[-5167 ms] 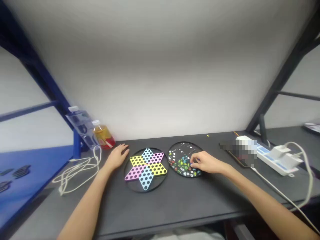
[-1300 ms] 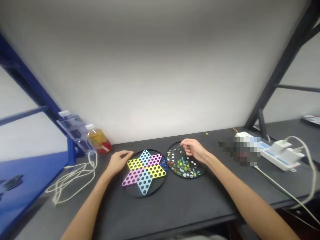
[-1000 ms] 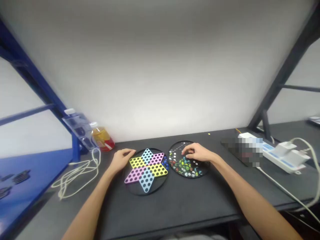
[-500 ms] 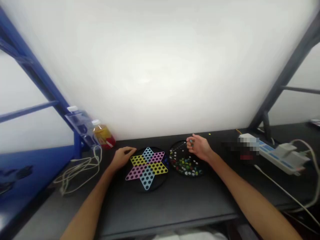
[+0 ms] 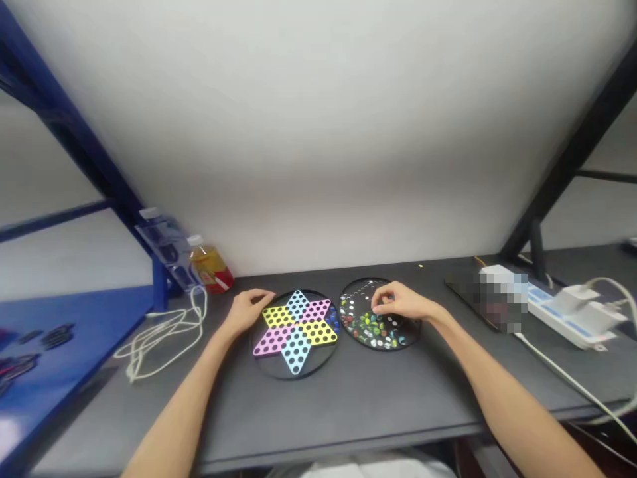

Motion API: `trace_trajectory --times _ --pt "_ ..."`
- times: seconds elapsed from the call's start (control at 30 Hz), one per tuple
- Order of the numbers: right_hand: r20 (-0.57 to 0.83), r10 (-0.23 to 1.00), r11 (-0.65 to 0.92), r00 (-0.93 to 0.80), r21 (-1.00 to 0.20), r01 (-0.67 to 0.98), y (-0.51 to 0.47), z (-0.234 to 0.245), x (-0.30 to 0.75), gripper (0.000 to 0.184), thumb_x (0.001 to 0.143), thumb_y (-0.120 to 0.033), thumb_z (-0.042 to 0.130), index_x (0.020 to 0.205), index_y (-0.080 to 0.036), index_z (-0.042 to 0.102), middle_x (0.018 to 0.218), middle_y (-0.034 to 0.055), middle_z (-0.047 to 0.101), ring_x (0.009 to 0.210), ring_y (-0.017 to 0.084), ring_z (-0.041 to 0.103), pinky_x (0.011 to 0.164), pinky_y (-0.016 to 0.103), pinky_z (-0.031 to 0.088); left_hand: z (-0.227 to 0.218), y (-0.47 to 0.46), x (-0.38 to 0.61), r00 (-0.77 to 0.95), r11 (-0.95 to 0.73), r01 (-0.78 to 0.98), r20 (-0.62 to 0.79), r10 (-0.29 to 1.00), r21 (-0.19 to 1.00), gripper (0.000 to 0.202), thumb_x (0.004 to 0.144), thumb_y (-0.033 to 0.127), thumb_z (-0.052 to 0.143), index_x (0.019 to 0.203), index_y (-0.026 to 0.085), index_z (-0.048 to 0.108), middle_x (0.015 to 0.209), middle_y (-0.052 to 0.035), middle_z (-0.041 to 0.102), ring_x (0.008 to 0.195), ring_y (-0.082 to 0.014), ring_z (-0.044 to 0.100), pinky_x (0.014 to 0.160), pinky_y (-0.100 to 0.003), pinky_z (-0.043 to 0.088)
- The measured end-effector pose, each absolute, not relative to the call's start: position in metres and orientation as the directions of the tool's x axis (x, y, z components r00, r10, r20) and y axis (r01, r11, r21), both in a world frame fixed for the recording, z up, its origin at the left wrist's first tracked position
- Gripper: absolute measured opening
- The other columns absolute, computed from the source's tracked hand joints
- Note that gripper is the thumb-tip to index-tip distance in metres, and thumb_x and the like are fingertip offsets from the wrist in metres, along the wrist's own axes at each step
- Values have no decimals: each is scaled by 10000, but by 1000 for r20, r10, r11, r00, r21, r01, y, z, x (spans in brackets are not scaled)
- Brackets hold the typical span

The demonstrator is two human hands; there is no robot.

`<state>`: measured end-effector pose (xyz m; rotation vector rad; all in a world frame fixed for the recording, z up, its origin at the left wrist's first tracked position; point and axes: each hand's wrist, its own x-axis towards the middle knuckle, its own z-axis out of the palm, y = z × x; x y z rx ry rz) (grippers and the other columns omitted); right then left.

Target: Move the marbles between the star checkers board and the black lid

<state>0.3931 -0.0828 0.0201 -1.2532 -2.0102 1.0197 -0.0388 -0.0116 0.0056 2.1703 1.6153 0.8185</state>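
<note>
My left hand (image 5: 247, 312) rests palm down at the left edge of a pastel star-shaped Chinese checkers board (image 5: 318, 367) on a round black base. Its fingers are spread and touch the yellow and pink points. Several blue marbles (image 5: 333, 320) sit in the board's right notch. My right hand (image 5: 399, 303) hangs low over a round black tray (image 5: 378, 348) of mixed glass marbles (image 5: 368, 321), fingertips among them. The hand hides whether a marble is in its fingers.
A bottle of amber drink (image 5: 209, 270) and a clear plastic packet (image 5: 169, 252) stand at the back left, with a coiled white cable (image 5: 164, 338) in front. A white power strip (image 5: 572, 318) and a blurred dark flat device (image 5: 478, 295) lie to the right.
My right hand has come down from the tray's far rim onto the marbles. My left hand stays at the board's left edge. The view has shifted slightly.
</note>
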Motion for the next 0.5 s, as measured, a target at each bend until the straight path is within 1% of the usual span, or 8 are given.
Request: trace_trajectory --times 0.07,0.13,0.27,0.33,0.4,0.43,0.5 --pt "2 879 296 -476 -786 543 -83 22 396 244 687 -367 721 816 -161 748 531 -46 427 528 95 360 514 236 274 5 -12 -39 209 -324 764 262 942 557 476 806 609 523 966 232 765 1028 -46 743 997 -263 655 918 -334 474" --pt "-35 865 300 -500 -763 572 -82 20 396 245 683 -353 720 838 -166 755 531 -47 431 518 96 370 506 235 272 5 -12 -39 211 -328 765 265 941 554 467 812 605 520 965 237 765 1030 -42 743 998 -260 655 917 -331 473" --pt "-32 879 295 -476 -747 596 -80 14 393 225 697 -355 707 802 -160 745 542 -34 479 516 99 402 500 234 283 6 -12 -39 206 -324 771 266 942 549 453 819 589 524 969 234 763 1037 -45 741 1006 -259 652 913 -327 473" --pt "-20 894 268 -447 -776 571 -80 12 393 240 712 -384 699 767 -152 726 557 -20 508 528 102 414 495 232 287 7 -13 -39 209 -323 772 261 943 548 450 819 588 524 968 236 764 1032 -43 742 1000 -257 655 909 -325 474" --pt "-27 918 183 -396 -856 483 -80 11 394 289 730 -439 687 758 -151 688 573 -17 509 517 95 392 470 225 273 7 -13 -39 206 -318 775 256 944 547 448 821 589 521 968 242 763 1033 -38 742 997 -254 656 908 -324 474" --pt "-43 930 113 -366 -911 396 -80 11 394 317 745 -472 670 758 -155 658 566 -24 484 495 86 359 449 219 251 7 -13 -38 207 -317 776 254 945 546 448 820 590 522 968 242 763 1034 -38 742 998 -255 656 908 -324 475" --pt "-86 944 -45 -318 -990 134 -79 12 394 356 789 -529 601 763 -175 583 551 -46 408 457 75 273 411 209 186 8 -13 -38 203 -314 777 255 945 545 454 815 594 525 966 239 763 1038 -43 741 1002 -259 654 909 -328 475"
